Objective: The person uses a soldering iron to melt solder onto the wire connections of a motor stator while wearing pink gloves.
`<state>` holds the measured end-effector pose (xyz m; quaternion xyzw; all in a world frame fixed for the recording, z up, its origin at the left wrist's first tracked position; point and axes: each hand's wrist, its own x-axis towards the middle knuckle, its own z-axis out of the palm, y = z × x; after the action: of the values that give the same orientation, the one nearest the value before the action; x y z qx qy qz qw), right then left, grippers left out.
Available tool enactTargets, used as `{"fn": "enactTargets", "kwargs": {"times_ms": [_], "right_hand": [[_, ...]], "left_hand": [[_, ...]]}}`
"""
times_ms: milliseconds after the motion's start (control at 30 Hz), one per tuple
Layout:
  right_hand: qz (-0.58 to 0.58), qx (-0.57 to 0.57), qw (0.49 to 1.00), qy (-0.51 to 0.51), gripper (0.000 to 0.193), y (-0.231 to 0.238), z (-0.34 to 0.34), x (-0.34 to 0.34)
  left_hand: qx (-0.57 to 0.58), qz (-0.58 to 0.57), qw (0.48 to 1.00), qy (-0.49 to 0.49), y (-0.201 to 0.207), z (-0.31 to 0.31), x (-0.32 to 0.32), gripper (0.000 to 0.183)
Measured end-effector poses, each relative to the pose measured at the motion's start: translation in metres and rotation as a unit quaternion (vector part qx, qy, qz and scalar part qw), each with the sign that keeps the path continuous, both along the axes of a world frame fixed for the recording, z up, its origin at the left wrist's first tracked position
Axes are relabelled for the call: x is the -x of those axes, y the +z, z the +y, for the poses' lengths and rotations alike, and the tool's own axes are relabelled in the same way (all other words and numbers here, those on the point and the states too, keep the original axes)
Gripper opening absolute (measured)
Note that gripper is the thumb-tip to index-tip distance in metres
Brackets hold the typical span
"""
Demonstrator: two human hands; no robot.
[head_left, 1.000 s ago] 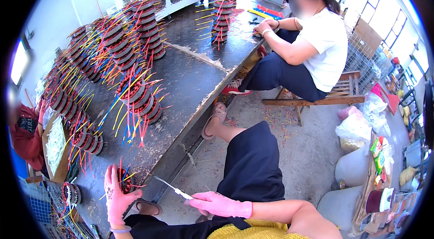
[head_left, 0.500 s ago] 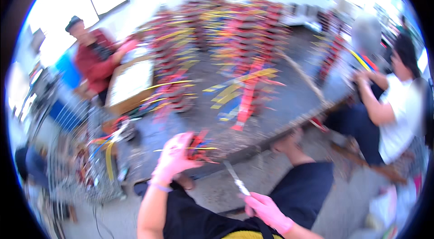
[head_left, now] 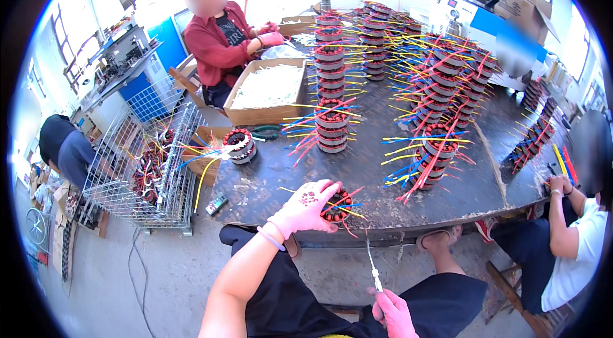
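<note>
My left hand (head_left: 305, 210), in a pink glove with dark specks on its back, is closed round a wound stator (head_left: 336, 209) at the table's near edge. Red, blue and yellow wires stick out from the stator. Below it and to the right, my right hand (head_left: 394, 315), also pink-gloved, grips a slim tool (head_left: 375, 274) with a white body and a thin shaft. The tool's tip points up toward the table edge, apart from the stator; its exact kind is unclear. Another stator (head_left: 241, 146) with white lacing sits on the table to the left.
Tall stator stacks (head_left: 331, 82) with splayed wires fill much of the dark table (head_left: 274, 175). A carton of white pieces (head_left: 265, 85) and green-handled pliers (head_left: 265, 131) lie left. A wire cage (head_left: 137, 172) stands beside the table. One person sits far left, another at right.
My view has turned left, so the table and both workers appear farther right. The picture is sharper. My left hand remains on the stator and my right hand still grips the tool.
</note>
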<state>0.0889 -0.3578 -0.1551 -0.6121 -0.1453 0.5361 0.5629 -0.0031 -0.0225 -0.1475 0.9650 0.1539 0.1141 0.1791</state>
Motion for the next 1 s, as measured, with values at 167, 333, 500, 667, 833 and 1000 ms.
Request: {"fn": "enactTargets", "kwargs": {"times_ms": [167,333,500,667,833,1000], "right_hand": [[0.038,-0.003,0.999,0.011,0.039,0.002,-0.002,-0.005],[0.039,0.002,0.999,0.020,0.039,0.011,0.001,-0.003],[0.035,0.025,0.998,0.034,0.038,0.001,-0.001,-0.001],[0.050,0.013,0.998,0.027,0.038,-0.007,0.000,0.001],[0.043,0.008,0.999,0.029,0.038,-0.008,0.003,0.001],[0.050,0.029,0.998,0.031,0.036,-0.003,0.009,0.001]], "left_hand": [[0.007,-0.007,1.000,-0.012,0.003,0.003,-0.004,0.100],[-0.003,-0.024,1.000,-0.014,-0.001,0.004,-0.002,0.098],[0.005,0.014,1.000,0.011,0.003,0.001,-0.005,0.101],[0.008,0.005,1.000,0.007,0.005,0.001,-0.006,0.099],[0.013,0.005,1.000,0.003,0.005,0.004,-0.005,0.098],[0.013,0.006,1.000,0.001,0.007,0.004,-0.005,0.099]]}}
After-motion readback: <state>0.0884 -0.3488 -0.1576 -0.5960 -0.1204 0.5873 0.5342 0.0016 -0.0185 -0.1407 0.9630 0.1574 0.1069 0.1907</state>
